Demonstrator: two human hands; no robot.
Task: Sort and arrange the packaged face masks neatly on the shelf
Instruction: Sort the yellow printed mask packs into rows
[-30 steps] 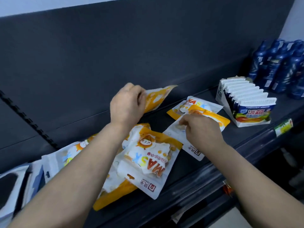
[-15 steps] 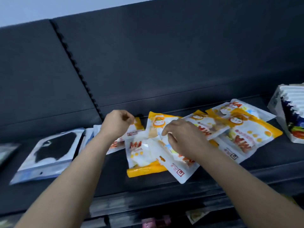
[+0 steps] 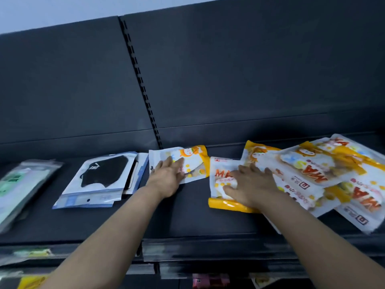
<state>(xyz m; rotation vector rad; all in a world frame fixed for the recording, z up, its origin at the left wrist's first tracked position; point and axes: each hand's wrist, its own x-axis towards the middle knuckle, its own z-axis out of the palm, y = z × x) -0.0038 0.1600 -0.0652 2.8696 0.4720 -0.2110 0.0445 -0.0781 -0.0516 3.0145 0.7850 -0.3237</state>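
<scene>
Covering orange mask packets [image 3: 308, 170], hands flat.

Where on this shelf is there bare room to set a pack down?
Bare shelf runs along the front edge, and between the lone orange pack under the left hand and the orange pile under the right hand. The right side is crowded with overlapping packs; the black mask packs fill the left.

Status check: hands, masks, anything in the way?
Left hand flat on one orange pack, set apart. Right hand pressing the overlapping orange pile. Black mask pack sits just left; shelf front is bare.
</scene>
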